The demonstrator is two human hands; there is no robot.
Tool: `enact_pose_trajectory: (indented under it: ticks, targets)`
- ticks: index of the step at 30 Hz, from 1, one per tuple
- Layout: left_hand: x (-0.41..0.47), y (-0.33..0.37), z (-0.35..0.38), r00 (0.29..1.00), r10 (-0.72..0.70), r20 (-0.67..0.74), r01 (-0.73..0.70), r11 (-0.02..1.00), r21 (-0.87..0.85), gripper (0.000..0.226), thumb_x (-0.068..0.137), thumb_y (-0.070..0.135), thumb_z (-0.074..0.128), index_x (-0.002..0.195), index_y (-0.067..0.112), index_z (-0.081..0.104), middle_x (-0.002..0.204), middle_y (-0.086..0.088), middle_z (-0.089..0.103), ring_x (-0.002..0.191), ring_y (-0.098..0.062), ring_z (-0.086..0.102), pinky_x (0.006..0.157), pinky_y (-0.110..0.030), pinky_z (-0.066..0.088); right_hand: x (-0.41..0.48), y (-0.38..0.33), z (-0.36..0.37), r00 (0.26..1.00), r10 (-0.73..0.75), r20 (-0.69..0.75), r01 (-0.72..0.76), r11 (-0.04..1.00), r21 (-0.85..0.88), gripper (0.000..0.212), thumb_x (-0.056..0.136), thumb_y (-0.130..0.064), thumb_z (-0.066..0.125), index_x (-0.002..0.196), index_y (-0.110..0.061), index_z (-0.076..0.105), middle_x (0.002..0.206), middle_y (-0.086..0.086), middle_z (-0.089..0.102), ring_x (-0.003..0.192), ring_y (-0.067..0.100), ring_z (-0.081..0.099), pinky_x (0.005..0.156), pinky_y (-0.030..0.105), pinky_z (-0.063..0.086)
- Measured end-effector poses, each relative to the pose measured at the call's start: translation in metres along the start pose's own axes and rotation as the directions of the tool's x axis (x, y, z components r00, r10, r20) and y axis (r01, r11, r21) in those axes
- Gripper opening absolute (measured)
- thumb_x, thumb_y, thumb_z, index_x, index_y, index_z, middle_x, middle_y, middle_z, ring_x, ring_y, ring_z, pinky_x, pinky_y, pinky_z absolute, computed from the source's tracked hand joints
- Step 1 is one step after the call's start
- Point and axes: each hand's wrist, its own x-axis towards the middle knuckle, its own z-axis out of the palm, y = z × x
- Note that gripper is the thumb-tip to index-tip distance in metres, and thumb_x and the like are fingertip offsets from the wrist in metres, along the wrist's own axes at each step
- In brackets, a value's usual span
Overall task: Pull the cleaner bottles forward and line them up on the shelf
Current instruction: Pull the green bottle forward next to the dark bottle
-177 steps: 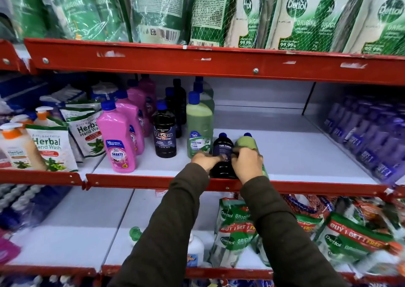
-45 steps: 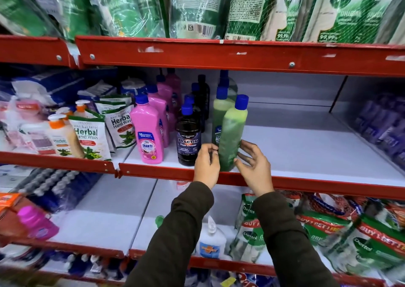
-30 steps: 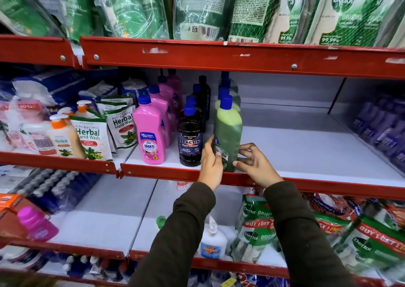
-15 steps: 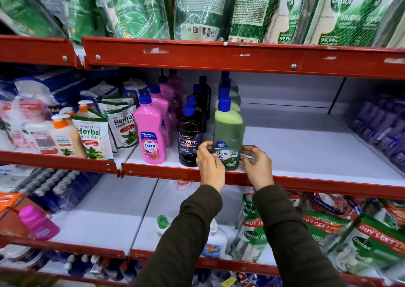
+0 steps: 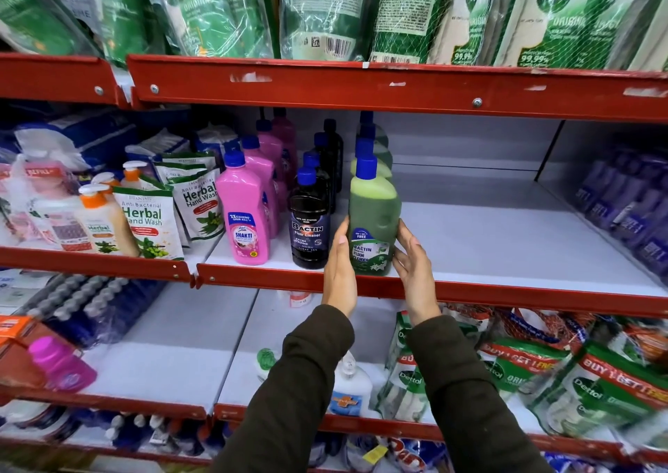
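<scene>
A green Bactin floor cleaner bottle (image 5: 372, 212) with a blue cap stands upright at the front edge of the middle shelf (image 5: 506, 293). My left hand (image 5: 339, 270) lies flat against its left side and my right hand (image 5: 414, 266) against its right side, fingers straight, not wrapped around it. To its left stand a black Bactin bottle (image 5: 309, 227) and a pink Shakti bottle (image 5: 244, 216), both at the front. Behind each of the three, more bottles of the same colour run back in rows.
Herbal hand wash pouches (image 5: 148, 223) and pump bottles fill the shelf section to the left. Purple bottles (image 5: 629, 216) line the right side. Green Dettol refill packs (image 5: 542, 13) hang over the shelf above, and more lie on the shelf below.
The green bottle was tilted, then set upright at the front next to the black one. My hands have gone from gripping its base to lying flat along its sides.
</scene>
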Motion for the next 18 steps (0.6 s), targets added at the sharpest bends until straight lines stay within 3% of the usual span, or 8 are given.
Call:
enact_pose_trajectory:
  ticks: [3, 6, 10, 12, 14, 16, 18]
  targets:
    - [-0.006, -0.003, -0.001, 0.999, -0.006, -0.035, 0.007, 1.0, 0.02, 0.05, 0.102, 0.043, 0.024, 0.146, 0.033, 0.044, 0.152, 0.001, 0.051, 0.143, -0.014, 0.044, 0.123, -0.046, 0.03, -0.005, 0.003, 0.0, 0.999, -0.001, -0.033, 0.001, 1.0, -0.006, 0.045, 0.108, -0.029, 0.023, 0.15, -0.03, 0.042, 0.142, -0.018, 0.051, 0.12, -0.007, 0.056, 0.09, 0.003, 0.046]
    - [-0.012, -0.003, 0.0, 0.998, 0.002, -0.056, 0.0, 1.0, 0.024, 0.055, 0.099, 0.048, 0.026, 0.147, 0.03, 0.045, 0.153, 0.004, 0.049, 0.144, -0.011, 0.042, 0.124, -0.043, 0.029, -0.009, 0.008, -0.002, 0.999, -0.006, -0.033, 0.007, 1.0, 0.015, 0.047, 0.107, -0.025, 0.026, 0.152, -0.027, 0.041, 0.154, -0.009, 0.046, 0.135, 0.005, 0.05, 0.097, 0.004, 0.046]
    - [-0.015, -0.002, 0.0, 0.998, 0.019, -0.057, -0.019, 1.0, 0.014, 0.049, 0.104, 0.038, 0.028, 0.148, 0.026, 0.044, 0.155, 0.005, 0.046, 0.146, -0.008, 0.039, 0.125, -0.04, 0.027, -0.012, 0.008, 0.0, 0.999, -0.045, -0.01, 0.045, 0.999, -0.004, 0.048, 0.106, -0.025, 0.032, 0.154, -0.025, 0.038, 0.158, -0.005, 0.043, 0.145, 0.012, 0.043, 0.121, 0.036, 0.035]
    - [-0.015, -0.004, -0.003, 0.999, 0.043, -0.033, -0.042, 0.998, 0.047, 0.045, 0.107, 0.033, 0.028, 0.149, 0.026, 0.042, 0.155, 0.01, 0.044, 0.146, -0.004, 0.037, 0.126, -0.036, 0.025, -0.013, 0.005, 0.001, 0.999, -0.043, -0.017, 0.043, 0.999, 0.001, 0.05, 0.103, -0.03, 0.035, 0.153, -0.025, 0.039, 0.158, -0.006, 0.044, 0.145, 0.011, 0.042, 0.124, 0.041, 0.032]
    - [-0.016, -0.005, -0.006, 0.996, 0.09, -0.024, -0.086, 0.988, 0.132, 0.044, 0.107, 0.031, 0.029, 0.15, 0.027, 0.041, 0.151, 0.013, 0.043, 0.143, -0.002, 0.038, 0.123, -0.03, 0.026, -0.016, 0.002, 0.004, 0.997, -0.043, -0.065, 0.042, 0.999, -0.012, 0.056, 0.097, -0.038, 0.039, 0.151, -0.023, 0.043, 0.155, -0.006, 0.046, 0.144, 0.009, 0.043, 0.124, 0.038, 0.031]
    - [-0.019, -0.006, -0.011, 0.987, 0.136, -0.084, -0.119, 0.977, 0.178, 0.043, 0.107, 0.029, 0.033, 0.147, 0.023, 0.046, 0.147, 0.007, 0.047, 0.137, -0.004, 0.043, 0.12, -0.029, 0.031, -0.023, 0.001, 0.01, 0.972, -0.114, -0.206, 0.111, 0.993, -0.029, 0.051, 0.096, -0.038, 0.043, 0.144, -0.024, 0.052, 0.144, -0.011, 0.052, 0.134, -0.003, 0.048, 0.115, 0.026, 0.038]
    - [-0.023, -0.004, -0.018, 0.961, 0.198, -0.192, -0.165, 0.971, 0.176, 0.039, 0.105, 0.025, 0.036, 0.14, 0.021, 0.052, 0.14, 0.002, 0.052, 0.13, -0.006, 0.049, 0.117, -0.032, 0.036, -0.031, 0.0, 0.017, 0.88, -0.273, -0.389, 0.264, 0.961, -0.077, 0.037, 0.098, -0.028, 0.045, 0.13, -0.02, 0.061, 0.126, -0.013, 0.056, 0.115, -0.01, 0.055, 0.099, 0.017, 0.045]
